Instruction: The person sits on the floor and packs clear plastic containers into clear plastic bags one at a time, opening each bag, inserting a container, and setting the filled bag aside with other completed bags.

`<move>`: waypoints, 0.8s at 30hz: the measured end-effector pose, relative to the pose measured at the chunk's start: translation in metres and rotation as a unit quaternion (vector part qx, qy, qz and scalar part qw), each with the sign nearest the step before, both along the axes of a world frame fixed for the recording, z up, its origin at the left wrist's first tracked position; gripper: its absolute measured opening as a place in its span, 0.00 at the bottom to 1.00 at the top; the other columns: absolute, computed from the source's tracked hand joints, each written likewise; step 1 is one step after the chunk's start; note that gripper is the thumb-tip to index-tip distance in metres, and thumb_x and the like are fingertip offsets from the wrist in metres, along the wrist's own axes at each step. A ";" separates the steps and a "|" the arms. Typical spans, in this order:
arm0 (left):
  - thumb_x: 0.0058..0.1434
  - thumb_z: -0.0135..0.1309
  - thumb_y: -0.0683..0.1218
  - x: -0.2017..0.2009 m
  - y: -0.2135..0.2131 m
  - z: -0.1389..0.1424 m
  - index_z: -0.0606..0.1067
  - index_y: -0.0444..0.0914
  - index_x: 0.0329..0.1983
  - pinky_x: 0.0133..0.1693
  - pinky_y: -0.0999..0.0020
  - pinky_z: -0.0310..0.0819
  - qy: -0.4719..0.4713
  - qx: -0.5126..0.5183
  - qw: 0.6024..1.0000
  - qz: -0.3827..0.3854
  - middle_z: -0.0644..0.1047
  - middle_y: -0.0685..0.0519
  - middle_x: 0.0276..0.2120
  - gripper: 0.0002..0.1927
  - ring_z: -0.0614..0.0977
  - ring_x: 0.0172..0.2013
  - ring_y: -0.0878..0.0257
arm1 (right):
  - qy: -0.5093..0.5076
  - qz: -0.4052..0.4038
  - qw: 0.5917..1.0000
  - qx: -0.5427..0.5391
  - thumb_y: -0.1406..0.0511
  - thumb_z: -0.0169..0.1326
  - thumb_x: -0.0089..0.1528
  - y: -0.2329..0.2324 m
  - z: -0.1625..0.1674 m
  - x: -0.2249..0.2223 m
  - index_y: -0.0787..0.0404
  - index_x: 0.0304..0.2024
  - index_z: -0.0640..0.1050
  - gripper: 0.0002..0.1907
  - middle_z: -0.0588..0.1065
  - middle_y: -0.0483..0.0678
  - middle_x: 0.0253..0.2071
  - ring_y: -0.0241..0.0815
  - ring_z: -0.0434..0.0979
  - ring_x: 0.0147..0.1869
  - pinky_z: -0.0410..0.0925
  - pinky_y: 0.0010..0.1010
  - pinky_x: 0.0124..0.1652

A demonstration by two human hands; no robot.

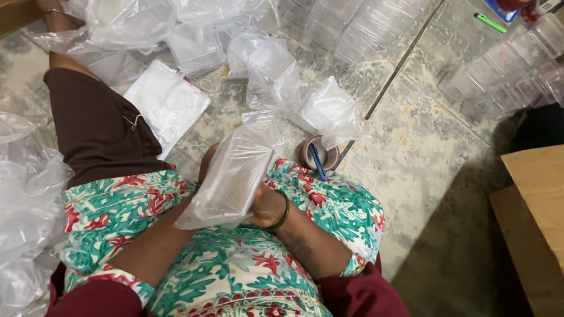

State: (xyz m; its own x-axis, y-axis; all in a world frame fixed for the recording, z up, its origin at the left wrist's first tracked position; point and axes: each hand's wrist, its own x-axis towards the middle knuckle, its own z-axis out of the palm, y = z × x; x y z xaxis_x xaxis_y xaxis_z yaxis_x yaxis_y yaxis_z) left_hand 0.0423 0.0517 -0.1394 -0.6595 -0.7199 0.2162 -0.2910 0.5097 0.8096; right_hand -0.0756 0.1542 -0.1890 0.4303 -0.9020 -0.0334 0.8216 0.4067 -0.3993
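I hold a clear plastic bag with a clear container inside it (230, 176) over my lap. My right hand (267, 206), with a dark bangle at the wrist, grips the bag's near right side. My left hand (207, 161) is mostly hidden behind the bag on its left side and also holds it. My lap is covered by a floral cloth in green, red and white (329, 205).
A tape roll with a blue pen in it (319, 157) lies on the floor past my knee. Bagged containers (332, 111), a white stack of bags (167, 103) and stacks of clear cups (505, 70) lie around. A cardboard box (537, 199) stands at right.
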 end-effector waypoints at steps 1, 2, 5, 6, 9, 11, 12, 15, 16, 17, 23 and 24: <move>0.64 0.60 0.50 -0.001 -0.001 0.003 0.79 0.37 0.39 0.33 0.59 0.73 -0.003 -0.009 1.000 -0.002 0.79 0.50 0.26 0.11 0.80 0.29 0.54 | -0.006 0.001 1.000 -0.002 0.44 0.68 0.56 -0.001 -0.002 -0.003 0.61 0.71 0.68 0.49 0.74 0.48 0.65 0.45 0.73 0.69 0.64 0.44 0.68; 0.64 0.60 0.50 -0.001 -0.002 0.005 0.79 0.37 0.39 0.34 0.58 0.74 -0.005 -0.018 1.000 -0.001 0.79 0.49 0.26 0.11 0.80 0.30 0.54 | -0.012 0.001 1.000 -0.004 0.44 0.68 0.57 -0.002 -0.004 -0.009 0.61 0.71 0.68 0.48 0.74 0.49 0.65 0.46 0.73 0.69 0.64 0.45 0.68; 0.63 0.60 0.51 0.002 -0.012 0.009 0.79 0.37 0.39 0.34 0.56 0.74 -0.013 -0.038 0.999 0.025 0.79 0.48 0.26 0.12 0.80 0.30 0.51 | 0.097 -0.073 0.992 -0.029 0.48 0.66 0.59 -0.008 0.001 -0.052 0.59 0.68 0.70 0.41 0.75 0.46 0.62 0.42 0.74 0.65 0.66 0.42 0.64; 0.63 0.61 0.51 0.006 -0.019 0.009 0.79 0.37 0.39 0.34 0.56 0.74 -0.020 -0.045 0.998 0.047 0.79 0.48 0.26 0.12 0.81 0.30 0.51 | 0.145 -0.169 0.974 0.029 0.49 0.62 0.61 -0.012 0.006 -0.077 0.59 0.64 0.72 0.35 0.76 0.44 0.57 0.39 0.76 0.60 0.69 0.37 0.59; 0.63 0.61 0.52 0.033 -0.043 0.003 0.79 0.38 0.39 0.35 0.54 0.74 -0.065 -0.063 0.987 0.131 0.79 0.46 0.26 0.13 0.81 0.30 0.48 | 0.347 -0.388 0.846 0.117 0.52 0.59 0.75 -0.034 0.027 -0.180 0.62 0.56 0.76 0.20 0.71 0.41 0.38 0.34 0.69 0.33 0.63 0.26 0.28; 0.64 0.61 0.52 0.054 -0.061 -0.007 0.78 0.38 0.40 0.36 0.53 0.74 -0.125 -0.050 0.973 0.186 0.80 0.47 0.28 0.13 0.82 0.32 0.48 | 0.546 -0.517 0.655 0.076 0.51 0.62 0.63 -0.034 0.031 -0.231 0.61 0.55 0.75 0.27 0.79 0.41 0.44 0.30 0.80 0.42 0.74 0.23 0.38; 0.64 0.61 0.51 0.065 -0.070 -0.012 0.78 0.38 0.42 0.37 0.52 0.74 -0.157 -0.042 0.964 0.211 0.80 0.48 0.30 0.13 0.82 0.34 0.48 | 0.548 -0.577 0.604 0.047 0.50 0.68 0.62 -0.036 0.030 -0.252 0.60 0.58 0.72 0.31 0.79 0.39 0.49 0.28 0.82 0.47 0.76 0.22 0.44; 0.64 0.61 0.49 0.088 -0.099 -0.030 0.79 0.38 0.44 0.43 0.52 0.74 -0.183 -0.106 0.948 0.239 0.80 0.48 0.37 0.10 0.81 0.42 0.48 | 0.491 -0.485 0.647 0.324 0.40 0.61 0.69 -0.047 0.010 -0.284 0.84 0.56 0.73 0.47 0.64 0.48 0.31 0.41 0.60 0.26 0.52 0.34 0.24; 0.64 0.60 0.48 0.092 -0.109 -0.035 0.79 0.38 0.45 0.44 0.52 0.74 -0.201 -0.089 0.944 0.246 0.80 0.47 0.40 0.10 0.81 0.43 0.48 | 0.495 -0.500 0.638 0.312 0.42 0.62 0.65 -0.053 0.000 -0.287 0.78 0.56 0.74 0.43 0.66 0.48 0.31 0.42 0.60 0.27 0.53 0.35 0.25; 0.64 0.60 0.48 0.094 -0.120 -0.040 0.79 0.39 0.46 0.44 0.52 0.74 -0.218 -0.074 0.939 0.255 0.79 0.45 0.42 0.11 0.81 0.44 0.48 | 0.498 -0.515 0.630 0.299 0.43 0.62 0.62 -0.061 -0.010 -0.284 0.71 0.56 0.76 0.39 0.68 0.48 0.32 0.43 0.61 0.27 0.55 0.37 0.25; 0.63 0.59 0.47 0.091 -0.172 -0.060 0.80 0.37 0.53 0.49 0.50 0.73 -0.300 -0.090 0.918 0.244 0.76 0.40 0.51 0.16 0.78 0.49 0.42 | 0.540 -0.492 0.644 0.228 0.44 0.59 0.59 -0.067 -0.021 -0.285 0.69 0.55 0.76 0.38 0.79 0.48 0.40 0.39 0.78 0.35 0.72 0.32 0.34; 0.64 0.58 0.47 0.089 -0.176 -0.062 0.80 0.38 0.53 0.50 0.49 0.73 -0.312 -0.083 0.916 0.237 0.76 0.40 0.52 0.16 0.78 0.50 0.42 | 0.502 -0.508 0.667 0.213 0.44 0.60 0.59 -0.065 -0.018 -0.286 0.69 0.56 0.75 0.38 0.79 0.49 0.41 0.39 0.79 0.37 0.74 0.33 0.35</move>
State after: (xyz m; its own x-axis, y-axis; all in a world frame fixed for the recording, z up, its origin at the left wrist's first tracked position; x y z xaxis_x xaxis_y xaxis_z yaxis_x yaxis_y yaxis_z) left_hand 0.1314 -0.1248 -0.2010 -0.3141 -0.9487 0.0358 -0.8912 0.3076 0.3334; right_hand -0.3612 0.0894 -0.2067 -0.8278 -0.5279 -0.1900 0.1640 0.0962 -0.9818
